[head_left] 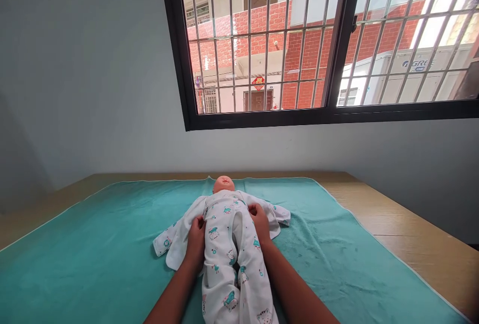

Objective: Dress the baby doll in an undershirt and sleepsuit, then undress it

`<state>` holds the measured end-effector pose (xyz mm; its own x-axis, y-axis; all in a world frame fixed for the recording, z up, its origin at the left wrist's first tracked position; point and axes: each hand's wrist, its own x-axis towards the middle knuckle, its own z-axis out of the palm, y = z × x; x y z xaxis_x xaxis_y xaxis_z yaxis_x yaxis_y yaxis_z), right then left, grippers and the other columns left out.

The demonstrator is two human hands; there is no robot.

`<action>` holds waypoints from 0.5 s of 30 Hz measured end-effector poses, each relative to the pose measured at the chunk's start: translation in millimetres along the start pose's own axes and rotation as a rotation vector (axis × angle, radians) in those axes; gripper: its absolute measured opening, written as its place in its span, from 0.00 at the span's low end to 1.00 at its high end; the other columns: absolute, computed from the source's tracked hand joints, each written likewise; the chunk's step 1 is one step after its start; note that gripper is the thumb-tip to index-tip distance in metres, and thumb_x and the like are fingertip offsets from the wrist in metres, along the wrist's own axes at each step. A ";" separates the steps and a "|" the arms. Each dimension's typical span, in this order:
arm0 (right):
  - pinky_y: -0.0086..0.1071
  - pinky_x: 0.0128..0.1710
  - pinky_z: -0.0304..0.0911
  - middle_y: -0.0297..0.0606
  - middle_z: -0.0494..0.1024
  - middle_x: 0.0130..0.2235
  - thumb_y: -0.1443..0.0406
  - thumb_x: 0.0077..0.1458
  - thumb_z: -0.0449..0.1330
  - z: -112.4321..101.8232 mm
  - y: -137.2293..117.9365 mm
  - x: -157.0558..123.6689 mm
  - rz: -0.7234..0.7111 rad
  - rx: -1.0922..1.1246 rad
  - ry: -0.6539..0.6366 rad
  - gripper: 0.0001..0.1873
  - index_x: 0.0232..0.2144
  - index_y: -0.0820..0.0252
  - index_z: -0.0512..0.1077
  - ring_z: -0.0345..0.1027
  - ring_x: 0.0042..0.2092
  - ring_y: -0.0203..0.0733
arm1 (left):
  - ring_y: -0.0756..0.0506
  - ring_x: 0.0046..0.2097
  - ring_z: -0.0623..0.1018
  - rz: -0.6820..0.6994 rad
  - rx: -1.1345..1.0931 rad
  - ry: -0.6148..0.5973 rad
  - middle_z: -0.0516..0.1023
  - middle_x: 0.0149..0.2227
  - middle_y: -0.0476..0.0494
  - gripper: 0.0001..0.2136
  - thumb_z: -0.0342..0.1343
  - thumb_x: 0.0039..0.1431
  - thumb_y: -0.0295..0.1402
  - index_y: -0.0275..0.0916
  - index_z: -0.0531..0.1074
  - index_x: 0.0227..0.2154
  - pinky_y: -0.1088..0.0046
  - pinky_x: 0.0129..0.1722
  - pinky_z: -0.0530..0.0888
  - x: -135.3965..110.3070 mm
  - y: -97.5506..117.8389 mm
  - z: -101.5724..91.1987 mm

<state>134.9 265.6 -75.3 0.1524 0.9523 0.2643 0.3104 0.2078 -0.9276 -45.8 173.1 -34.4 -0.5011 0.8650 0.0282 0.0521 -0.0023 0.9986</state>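
Left hand (195,242): set against the trousers' edge near the waist, fingers bent inward and nearly closed; fingertips partly hidden, so a pinch on the cloth cannot be confirmed. Right hand (261,222): at the opposite edge, slightly farther up, fingers likewise curled close together; contact surfaces hidden, hold on the fabric uncertain. Both wrists bare; forearms cut off by the lower border.

Trousers (220,239), one pair: white, printed with small animals in teal and pink; between the two hands, waist toward the doll's head, legs toward the viewer. Lower ends cut off by the frame. An opening shows between the legs, its lower part dark and unreadable. Whether limbs fill the legs cannot be told.

Doll (223,184), one: lying on its back beyond the hands; only the head is visible, the body being covered by clothing.

Jacket (183,232), one: white, spread beneath the trousers, printed sleeves out to either side; its middle is concealed. Arms inside the sleeves cannot be made out.

Cloth (105,244), one: teal, pale-edged, lightly creased at right, nearer part cropped.

Table (377,209), one: wood-toned, showing along the far edge and sides, otherwise covered.

Window (329,114), one: black-framed, barred, cropped above and at right; brickwork (305,60) outside is interrupted by the bars.
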 end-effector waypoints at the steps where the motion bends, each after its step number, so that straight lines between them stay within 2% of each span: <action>1: 0.33 0.38 0.61 0.39 0.75 0.33 0.59 0.47 0.54 -1.7 -1.6 -1.6 -0.083 0.030 0.016 0.12 0.30 0.60 0.70 0.67 0.36 0.43 | 0.41 0.42 0.77 0.038 0.009 0.009 0.80 0.40 0.41 0.11 0.54 0.51 0.35 0.37 0.71 0.37 0.67 0.43 0.72 2.3 -2.8 -1.1; 4: 0.34 0.41 0.61 0.40 0.76 0.34 0.57 0.50 0.54 -8.6 -6.8 -1.9 -0.254 0.070 0.011 0.13 0.29 0.60 0.72 0.67 0.38 0.44 | 0.40 0.46 0.76 0.144 0.051 0.004 0.78 0.45 0.39 0.15 0.53 0.54 0.39 0.37 0.72 0.41 0.65 0.47 0.71 8.7 -8.0 -5.3; 8: 0.33 0.40 0.61 0.38 0.77 0.33 0.56 0.54 0.54 -16.2 -12.4 4.7 -0.250 0.068 -0.056 0.13 0.29 0.59 0.72 0.68 0.36 0.43 | 0.39 0.46 0.76 0.220 0.105 -0.029 0.79 0.45 0.39 0.17 0.53 0.55 0.43 0.36 0.75 0.40 0.63 0.49 0.70 16.8 -7.4 -9.1; 12: 0.33 0.42 0.62 0.38 0.77 0.37 0.57 0.54 0.54 -17.5 -16.0 10.7 -0.292 0.085 -0.139 0.13 0.34 0.58 0.73 0.69 0.39 0.42 | 0.39 0.46 0.76 0.293 0.183 -0.024 0.79 0.44 0.39 0.16 0.53 0.55 0.42 0.36 0.76 0.39 0.62 0.51 0.69 27.7 -8.1 -8.8; 15: 0.34 0.42 0.61 0.39 0.77 0.37 0.57 0.54 0.54 -16.7 -18.5 13.5 -0.342 0.006 -0.180 0.13 0.33 0.57 0.74 0.68 0.40 0.43 | 0.40 0.45 0.76 0.296 0.234 -0.040 0.79 0.42 0.39 0.16 0.51 0.55 0.41 0.36 0.76 0.37 0.62 0.49 0.69 34.5 -10.4 -8.9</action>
<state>146.9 270.9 -50.2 -0.1264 0.8516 0.5087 0.3089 0.5211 -0.7956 -71.3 198.4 -43.5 -0.4004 0.8631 0.3077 0.3879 -0.1446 0.9103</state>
